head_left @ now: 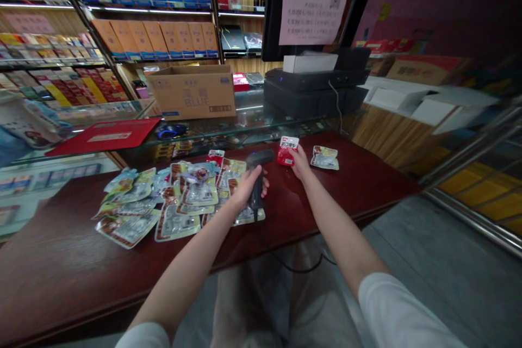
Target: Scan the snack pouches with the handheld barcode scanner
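- The left hand [249, 187] is wrapped tight around a black scanner [258, 174], above the dark red table [61, 261].
- The right hand [299, 162] pinches a small red pack [287, 150] near the scanner's head.
- Another pack [325, 157] lies just right of that hand.
- A pile of packs [171, 201] sits to the left.

Scanner [258, 174] was black. Small packet [287, 151] was red w/ white. Counter [61, 261] was dark red-brown. Mat [106, 136] was red. Box [194, 91] was tan w/ blue letters.
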A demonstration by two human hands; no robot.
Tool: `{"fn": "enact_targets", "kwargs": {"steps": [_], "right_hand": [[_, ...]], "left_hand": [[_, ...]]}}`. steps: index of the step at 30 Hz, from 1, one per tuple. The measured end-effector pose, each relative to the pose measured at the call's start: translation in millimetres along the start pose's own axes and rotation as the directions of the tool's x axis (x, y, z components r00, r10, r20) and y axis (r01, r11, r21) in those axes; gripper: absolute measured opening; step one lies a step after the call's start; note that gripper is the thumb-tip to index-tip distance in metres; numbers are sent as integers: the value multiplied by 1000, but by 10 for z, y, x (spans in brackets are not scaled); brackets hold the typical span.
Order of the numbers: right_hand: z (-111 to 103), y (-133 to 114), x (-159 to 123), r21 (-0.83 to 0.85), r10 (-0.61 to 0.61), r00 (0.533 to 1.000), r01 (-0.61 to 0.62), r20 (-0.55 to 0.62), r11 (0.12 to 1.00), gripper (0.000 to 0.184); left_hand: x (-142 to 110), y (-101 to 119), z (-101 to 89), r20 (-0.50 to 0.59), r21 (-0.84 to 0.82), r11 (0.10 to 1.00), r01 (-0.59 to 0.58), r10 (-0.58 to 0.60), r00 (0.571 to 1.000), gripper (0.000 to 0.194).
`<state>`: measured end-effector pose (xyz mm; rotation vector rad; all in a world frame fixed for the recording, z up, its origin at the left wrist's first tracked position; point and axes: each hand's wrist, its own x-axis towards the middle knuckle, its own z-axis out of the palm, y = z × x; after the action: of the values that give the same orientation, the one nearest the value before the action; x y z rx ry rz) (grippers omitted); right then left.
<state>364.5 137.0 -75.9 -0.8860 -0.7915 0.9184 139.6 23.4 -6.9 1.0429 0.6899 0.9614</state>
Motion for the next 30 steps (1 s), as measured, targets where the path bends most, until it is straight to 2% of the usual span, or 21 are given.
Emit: {"fn": "enact_targets", "kwargs": {"steps": [3,7,11,14,16,18,20,23,26,28,30], "right_hand": [[-2,-7,-6,12,13,1000,-13,-11,1000,31],[-11,-29,-40,21,2,999,-3,44,1000,32],[3,-39,-58,-20,-29,999,29,41,999,34],[5,-93,-47,-139,-69,998,70,14,988,37],[-22,-184,-43,-302,-152,988,148,11,942,39],[-85,-321,-58,-516,-262,965,236,22,824,42],[-179,-481,-97,-718,-344,939,238,-2,654,47],[-348,-691,-181,-894,-370,921,59,-123,444,49],[-478,-793,-250,-956,-317,915,-180,-250,233,44],[-508,-795,-280,-942,-331,882,-306,-336,141,51],[-490,-755,-304,-940,-377,863,-330,-337,84,58]], "left_hand": [[-12,-49,14,30,15,1000,25,-26,999,58],[-27,-96,26,80,19,999,45,-46,996,57],[-62,-95,34,74,36,998,59,-61,995,57],[-84,-68,27,58,30,998,51,-52,997,60],[-93,-39,7,51,20,999,40,-41,998,63],[-100,2,-28,33,4,1000,25,-25,999,63],[-106,53,-75,1,-17,1000,0,0,1000,61],[-109,132,-156,-49,-48,998,-49,46,998,58],[-102,201,-232,-86,-63,995,-76,71,994,58],[-102,247,-277,-114,-68,994,-81,73,991,59],[-112,297,-322,-145,-72,994,-82,71,987,58]]}}
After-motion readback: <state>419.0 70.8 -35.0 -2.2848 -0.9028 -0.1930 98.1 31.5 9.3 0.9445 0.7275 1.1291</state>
